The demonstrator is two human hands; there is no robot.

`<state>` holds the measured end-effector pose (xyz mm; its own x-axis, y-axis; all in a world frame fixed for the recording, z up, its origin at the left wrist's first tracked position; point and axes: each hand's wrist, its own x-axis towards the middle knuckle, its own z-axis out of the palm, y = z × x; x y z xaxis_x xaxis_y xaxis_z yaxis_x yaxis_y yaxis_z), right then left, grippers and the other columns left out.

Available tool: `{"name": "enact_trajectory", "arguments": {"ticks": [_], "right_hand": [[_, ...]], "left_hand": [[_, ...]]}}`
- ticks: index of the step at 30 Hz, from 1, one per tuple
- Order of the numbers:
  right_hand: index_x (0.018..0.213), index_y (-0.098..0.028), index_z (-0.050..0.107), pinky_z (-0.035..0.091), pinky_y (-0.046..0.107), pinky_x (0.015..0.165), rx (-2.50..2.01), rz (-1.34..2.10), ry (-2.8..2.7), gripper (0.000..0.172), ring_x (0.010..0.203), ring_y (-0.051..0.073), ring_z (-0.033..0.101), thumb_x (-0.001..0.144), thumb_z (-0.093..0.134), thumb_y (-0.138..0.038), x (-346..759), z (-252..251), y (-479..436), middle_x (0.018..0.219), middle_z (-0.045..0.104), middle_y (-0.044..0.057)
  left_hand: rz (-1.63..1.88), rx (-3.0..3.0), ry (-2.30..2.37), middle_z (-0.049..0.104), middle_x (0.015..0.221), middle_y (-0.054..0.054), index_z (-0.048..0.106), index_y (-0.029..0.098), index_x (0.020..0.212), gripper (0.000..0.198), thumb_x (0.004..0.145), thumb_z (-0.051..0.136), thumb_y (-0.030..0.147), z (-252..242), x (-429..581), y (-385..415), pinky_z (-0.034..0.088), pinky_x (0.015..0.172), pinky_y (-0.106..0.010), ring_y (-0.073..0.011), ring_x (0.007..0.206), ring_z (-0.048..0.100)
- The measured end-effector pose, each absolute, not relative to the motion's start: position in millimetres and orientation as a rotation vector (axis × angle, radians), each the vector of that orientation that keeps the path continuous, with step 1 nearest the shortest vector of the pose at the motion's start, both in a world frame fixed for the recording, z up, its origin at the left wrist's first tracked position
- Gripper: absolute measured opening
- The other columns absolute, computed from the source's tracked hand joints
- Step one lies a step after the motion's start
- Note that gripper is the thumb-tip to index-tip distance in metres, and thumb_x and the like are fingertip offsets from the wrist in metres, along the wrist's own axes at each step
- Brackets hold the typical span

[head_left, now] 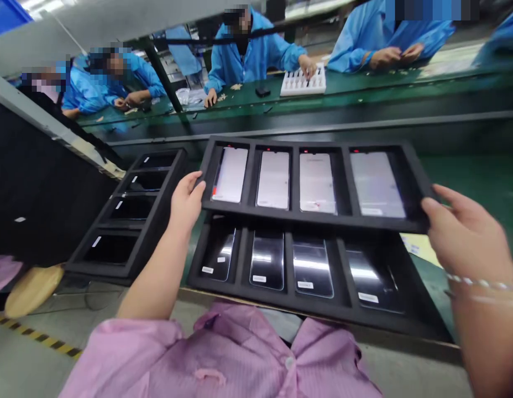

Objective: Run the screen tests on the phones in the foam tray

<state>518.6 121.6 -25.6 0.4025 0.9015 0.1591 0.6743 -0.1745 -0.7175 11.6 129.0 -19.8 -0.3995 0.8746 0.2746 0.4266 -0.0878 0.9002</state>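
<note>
A black foam tray [281, 216] is held up between my two hands, with several phone screens [273, 179] lit white in its compartments. My left hand [187, 199] pinches the tray's left end, thumb and fingers closed on the edge. At the opposite end my right hand [464, 232] grips the corner; a beaded bracelet is on that wrist. Below and nearer to me lies a second black foam tray [277, 298], partly covered by the held one. Its dark phone screens [267, 260] carry small white labels.
Another black tray [127, 232] with dark screens stands at the left. Across the green bench [240, 119], several people in blue coats work with their hands. One person's hand is at a white slotted tray [303, 83]. A round wooden stool [32, 290] is at lower left.
</note>
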Motion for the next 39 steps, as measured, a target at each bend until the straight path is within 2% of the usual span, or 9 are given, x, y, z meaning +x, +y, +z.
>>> {"name": "enact_trajectory", "arguments": {"ticks": [4, 7, 12, 17, 20, 25, 31, 35, 39], "right_hand": [[0.154, -0.006, 0.052, 0.055, 0.046, 0.077, -1.954, 0.467, -1.341, 0.071, 0.077, 0.025, 0.064, 0.094, 0.058, -0.043, 504.6, -18.5, 185.9, 0.111, 0.073, 0.021], [0.154, -0.003, 0.049, 0.050, 0.053, 0.103, -1.948, 0.459, -1.432, 0.076, 0.112, 0.035, 0.065, 0.090, 0.058, -0.044, 501.4, -33.5, 171.5, 0.137, 0.064, 0.028], [0.149, -0.014, 0.053, 0.038, 0.052, 0.124, -1.765, 0.421, -1.789, 0.075, 0.140, 0.037, 0.054, 0.089, 0.054, -0.059, 494.7, -54.7, 68.1, 0.147, 0.060, 0.019], [0.148, -0.008, 0.053, 0.040, 0.078, 0.112, -1.792, 0.043, -2.147, 0.080, 0.143, 0.056, 0.044, 0.102, 0.031, -0.070, 487.4, -77.1, 2.6, 0.134, 0.064, 0.027], [0.147, -0.009, 0.053, 0.043, 0.077, 0.111, -1.780, 0.052, -2.065, 0.081, 0.143, 0.056, 0.044, 0.103, 0.031, -0.072, 480.5, -84.6, 0.3, 0.122, 0.068, 0.026], [0.151, -0.015, 0.052, 0.041, 0.075, 0.114, -1.780, 0.112, -2.038, 0.078, 0.145, 0.053, 0.043, 0.102, 0.034, -0.074, 474.7, -82.9, 7.6, 0.136, 0.063, 0.026], [0.145, -0.012, 0.059, 0.043, 0.072, 0.113, -1.748, 0.011, -2.064, 0.086, 0.142, 0.052, 0.047, 0.103, 0.027, -0.079, 476.9, -85.7, 6.4, 0.135, 0.064, 0.024], [0.152, -0.003, 0.049, 0.036, 0.074, 0.118, -1.658, -0.062, -2.101, 0.094, 0.151, 0.053, 0.034, 0.104, 0.026, -0.080, 449.9, -73.0, 0.8, 0.153, 0.048, 0.031], [0.150, -0.004, 0.050, 0.029, 0.074, 0.121, -1.452, -0.093, -2.332, 0.084, 0.141, 0.047, 0.049, 0.109, 0.023, -0.072, 407.0, -70.9, 3.1, 0.138, 0.064, 0.025]], "left_hand": [[1.273, 1.443, 1.906, 0.075, 0.121, -0.018, 0.059, 0.014, 0.135, 0.041, 0.097, 0.058, 0.030, -25.2, 17.1, 198.8, 0.055, 0.112, -0.057, -0.0345, 0.119, 0.073], [1.118, 1.545, 1.956, 0.067, 0.140, -0.022, 0.059, 0.014, 0.138, 0.049, 0.093, 0.065, 0.031, -37.4, 27.0, 185.3, 0.042, 0.123, -0.060, -0.0381, 0.139, 0.060], [0.865, 1.885, 1.798, 0.047, 0.165, -0.014, 0.053, 0.020, 0.149, 0.063, 0.092, 0.068, 0.040, -57.7, 39.8, 87.5, 0.023, 0.135, -0.051, -0.0300, 0.159, 0.035], [0.382, 2.262, 1.808, 0.040, 0.169, -0.017, 0.044, 0.017, 0.158, 0.059, 0.101, 0.049, 0.035, -67.8, 50.6, 37.6, 0.032, 0.130, -0.057, -0.0339, 0.158, 0.036], [0.329, 2.266, 1.942, 0.045, 0.165, -0.016, 0.042, 0.018, 0.159, 0.061, 0.100, 0.050, 0.033, -66.2, 59.1, 43.8, 0.028, 0.130, -0.063, -0.0357, 0.154, 0.041], [0.328, 2.155, 2.057, 0.051, 0.161, -0.015, 0.039, 0.022, 0.160, 0.064, 0.098, 0.050, 0.031, -60.3, 66.8, 52.7, 0.023, 0.123, -0.081, -0.0392, 0.150, 0.042], [0.389, 2.142, 2.022, 0.050, 0.162, -0.013, 0.048, 0.026, 0.154, 0.055, 0.100, 0.051, 0.032, -56.0, 64.7, 48.3, 0.025, 0.124, -0.079, -0.0363, 0.153, 0.041], [0.536, 2.288, 1.764, 0.044, 0.168, -0.011, 0.049, 0.024, 0.154, 0.051, 0.105, 0.049, 0.041, -46.1, 93.2, 52.3, 0.025, 0.132, -0.063, -0.0308, 0.161, 0.031], [0.360, 2.405, 1.415, 0.041, 0.170, -0.011, 0.038, 0.022, 0.162, 0.056, 0.108, 0.044, 0.033, -47.8, 141.6, 65.2, 0.031, 0.132, -0.048, -0.0247, 0.159, 0.036]]}}
